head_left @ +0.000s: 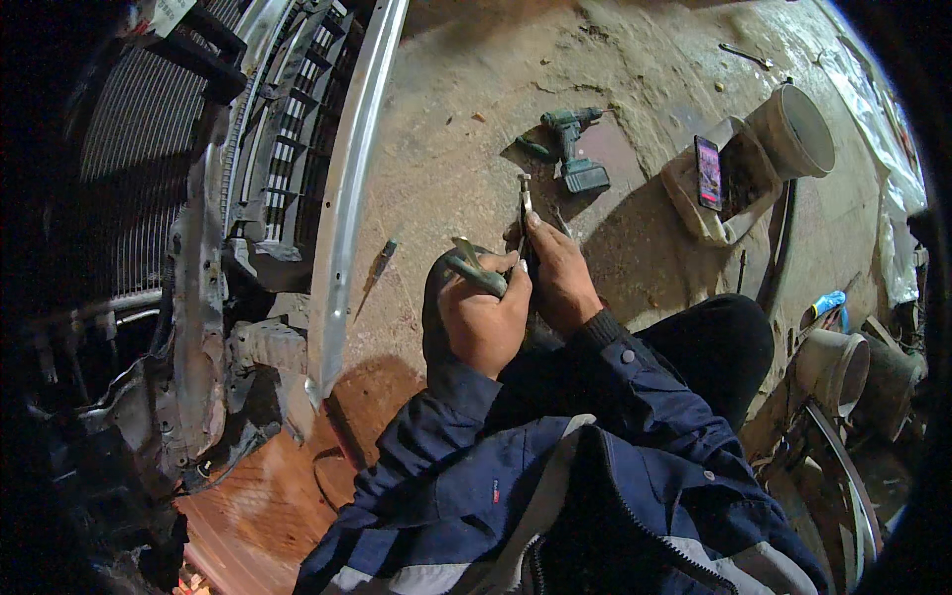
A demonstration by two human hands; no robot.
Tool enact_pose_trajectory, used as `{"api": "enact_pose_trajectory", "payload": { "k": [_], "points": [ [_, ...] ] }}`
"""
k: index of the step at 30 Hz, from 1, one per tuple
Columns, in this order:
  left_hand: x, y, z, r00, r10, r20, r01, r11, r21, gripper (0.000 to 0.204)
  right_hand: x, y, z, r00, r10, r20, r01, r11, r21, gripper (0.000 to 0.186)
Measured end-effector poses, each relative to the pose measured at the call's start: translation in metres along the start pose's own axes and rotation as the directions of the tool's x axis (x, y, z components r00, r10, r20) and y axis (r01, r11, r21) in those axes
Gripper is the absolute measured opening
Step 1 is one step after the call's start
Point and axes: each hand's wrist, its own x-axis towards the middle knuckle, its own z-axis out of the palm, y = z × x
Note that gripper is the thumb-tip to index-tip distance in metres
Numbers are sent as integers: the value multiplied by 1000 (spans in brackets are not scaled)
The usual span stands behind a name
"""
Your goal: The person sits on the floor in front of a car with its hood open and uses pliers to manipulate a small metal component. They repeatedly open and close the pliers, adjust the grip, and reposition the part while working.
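Observation:
My left hand (486, 322) is closed round a tool with dull green handles (478, 276), which look like those of pliers; its working end is hidden. Close against it, my right hand (562, 273) pinches a slim metal piece (526, 191) that points away from me and has a small head at its far tip. The fingertips of both hands meet over my knee, and where the two items touch cannot be made out. Beyond them on the floor lies a green and black cordless drill (567, 149), the nearest thing past my right hand.
To the left stands a stripped car front with a radiator (129, 169) and a long metal rail (359, 159). A screwdriver (377, 273) lies beside the rail. At right are a tub (679, 188) with a phone (708, 174) on it, a bucket (793, 129) and a wrench (744, 55).

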Motion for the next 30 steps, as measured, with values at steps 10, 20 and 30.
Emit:
{"api": "enact_pose_trajectory", "payload": {
  "k": [10,20,30],
  "points": [
    [3,-11,-3,993,-115,2,114,991,-69,12,3,-12,-2,986,161,41,-164,981,104,40],
    [39,-21,-8,940,-307,148,339,881,-329,24,3,2,1,972,195,128,-194,981,-24,38],
    [38,-24,-17,911,-232,342,287,951,-119,32,-5,-2,12,895,446,29,-425,830,361,37]
  ]
}}
